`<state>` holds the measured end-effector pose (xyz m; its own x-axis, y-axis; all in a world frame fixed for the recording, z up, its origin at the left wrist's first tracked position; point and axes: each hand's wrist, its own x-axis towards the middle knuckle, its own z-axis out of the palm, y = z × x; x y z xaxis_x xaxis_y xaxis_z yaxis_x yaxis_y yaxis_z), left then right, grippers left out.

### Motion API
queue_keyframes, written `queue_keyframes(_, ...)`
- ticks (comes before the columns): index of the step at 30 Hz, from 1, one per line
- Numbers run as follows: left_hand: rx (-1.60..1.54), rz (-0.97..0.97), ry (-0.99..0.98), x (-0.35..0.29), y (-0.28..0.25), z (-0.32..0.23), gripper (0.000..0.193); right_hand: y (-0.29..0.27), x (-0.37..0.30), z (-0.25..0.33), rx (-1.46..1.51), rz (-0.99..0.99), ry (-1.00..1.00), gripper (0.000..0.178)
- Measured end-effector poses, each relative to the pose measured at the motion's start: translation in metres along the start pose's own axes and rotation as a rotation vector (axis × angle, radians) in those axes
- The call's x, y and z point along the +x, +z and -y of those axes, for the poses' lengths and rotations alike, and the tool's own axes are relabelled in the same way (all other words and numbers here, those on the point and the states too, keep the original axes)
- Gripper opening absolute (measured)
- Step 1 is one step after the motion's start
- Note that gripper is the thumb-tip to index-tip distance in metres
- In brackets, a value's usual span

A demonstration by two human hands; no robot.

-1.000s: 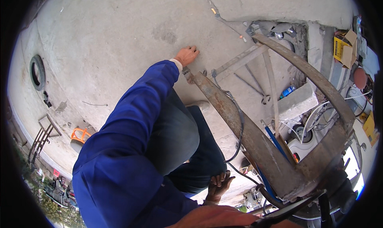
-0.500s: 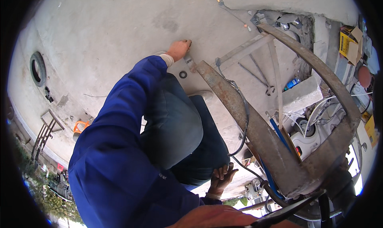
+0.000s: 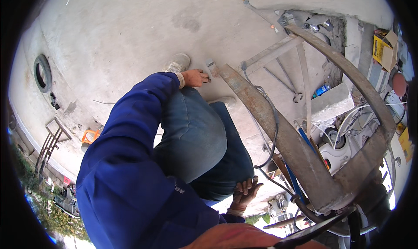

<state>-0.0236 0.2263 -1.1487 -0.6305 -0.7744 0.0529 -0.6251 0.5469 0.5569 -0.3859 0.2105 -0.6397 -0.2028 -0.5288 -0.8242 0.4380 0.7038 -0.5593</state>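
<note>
My left hand [image 3: 195, 77] is low over the concrete floor, fingers curled and closed at the spot where a small black ring lay. The fingers cover that spot, so I cannot make out what they hold. Just beyond the fingertips lies a small flat metal plate [image 3: 212, 68], by the end of a rusty metal frame [image 3: 278, 122]. My right hand [image 3: 244, 194] rests against my bent knee [image 3: 244, 162], its fingers apart and holding nothing. One of my shoes [image 3: 177, 63] shows beside the left wrist.
A black cable [image 3: 275, 118] hangs along the frame. Long-handled tongs [image 3: 285, 81] lie within it, with a blue bottle [image 3: 321, 90] near a pale block [image 3: 333, 104]. A tyre [image 3: 42, 73] lies far left, and a yellow box [image 3: 384, 50] stands at the right.
My left hand has drawn back from the metal plate toward my knee and now covers where the black ring lay. The view has shifted slightly; my right hand stays at the knee.
</note>
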Motion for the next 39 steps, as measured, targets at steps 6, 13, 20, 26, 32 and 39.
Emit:
queue_keyframes(6, 0.048, 0.05, 0.015, -0.001, 0.029, 0.0, 0.012, -0.004, -0.006, -0.002, -0.014, 0.047, -0.006, 0.053)
queue_keyframes(13, 0.131, -0.08, -0.093, -0.016, 0.062, 0.006, 0.015, -0.002, -0.002, -0.001, -0.041, 0.058, -0.003, 0.05)
queue_keyframes(20, 0.042, 0.023, -0.111, -0.014, 0.018, 0.003, 0.016, 0.002, -0.004, -0.003, -0.046, 0.041, -0.024, 0.049)
queue_keyframes(26, 0.047, -0.004, 0.004, -0.011, 0.027, 0.007, 0.016, -0.006, -0.006, -0.004, -0.018, 0.018, -0.026, 0.049)
queue_keyframes(32, -0.102, -0.082, -0.428, -0.015, 0.038, -0.002, 0.014, 0.012, -0.002, -0.001, -0.076, 0.084, -0.014, 0.049)
queue_keyframes(39, -0.741, -0.536, -1.101, -0.051, -0.131, -0.012, 0.024, 0.019, 0.002, -0.016, 0.012, 0.266, -0.061, 0.047)
